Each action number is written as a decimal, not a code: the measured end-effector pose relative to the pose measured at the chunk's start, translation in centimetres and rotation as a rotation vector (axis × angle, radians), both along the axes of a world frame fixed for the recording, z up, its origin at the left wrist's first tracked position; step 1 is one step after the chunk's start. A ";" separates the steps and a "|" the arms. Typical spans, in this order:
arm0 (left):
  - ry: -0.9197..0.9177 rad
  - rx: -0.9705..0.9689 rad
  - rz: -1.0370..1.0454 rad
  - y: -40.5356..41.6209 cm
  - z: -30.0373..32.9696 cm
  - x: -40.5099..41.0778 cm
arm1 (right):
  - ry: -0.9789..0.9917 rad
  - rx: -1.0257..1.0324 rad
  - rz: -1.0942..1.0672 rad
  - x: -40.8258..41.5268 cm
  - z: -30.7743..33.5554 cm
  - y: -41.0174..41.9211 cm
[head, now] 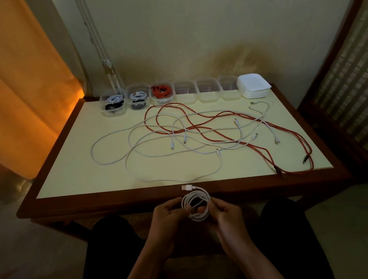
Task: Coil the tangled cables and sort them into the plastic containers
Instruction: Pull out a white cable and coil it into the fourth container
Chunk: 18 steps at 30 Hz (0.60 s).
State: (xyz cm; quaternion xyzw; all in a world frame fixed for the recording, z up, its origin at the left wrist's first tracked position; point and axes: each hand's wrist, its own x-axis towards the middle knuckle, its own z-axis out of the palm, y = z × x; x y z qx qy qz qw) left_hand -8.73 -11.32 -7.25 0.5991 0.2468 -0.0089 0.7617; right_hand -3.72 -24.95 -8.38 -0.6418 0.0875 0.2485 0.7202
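Both hands hold a coiled white cable [196, 205] just below the table's front edge, with its USB plug sticking out at the top. My left hand [169, 214] pinches the coil's left side and my right hand [224, 212] grips its right side. On the table lies a tangle of white cables [148, 139] and red cables [221, 123]. Along the back stand several clear plastic containers: two at the left [113, 104] [138, 99] hold coiled white and black cables, a third [162, 93] holds a red coil, and three [208, 90] look empty.
A stack of white lids [253, 85] sits at the back right of the table [72, 169]. An orange curtain [22, 85] hangs at the left and a woven chair back [353, 84] stands at the right. My knees are under the front edge.
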 end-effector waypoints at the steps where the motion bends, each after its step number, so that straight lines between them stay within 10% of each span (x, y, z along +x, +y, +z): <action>1: 0.005 0.010 0.006 0.0 -0.3 0.0 | -0.061 -0.063 0.013 0.1 -0.2 0.0; 5: 0.046 0.139 0.054 0.0 -1.0 0.0 | -0.544 -0.619 0.093 0.4 -0.7 -0.6; 9: 0.083 0.375 0.068 0.3 -2.2 0.6 | -0.915 -0.728 0.343 0.1 -0.5 -0.4; 14: 0.001 0.635 -0.001 -0.4 -2.4 0.5 | -0.775 -0.904 0.643 0.3 0.2 0.0; 18: -0.127 0.777 -0.078 -0.3 -2.2 0.1 | -0.542 -0.645 0.574 0.7 0.7 0.1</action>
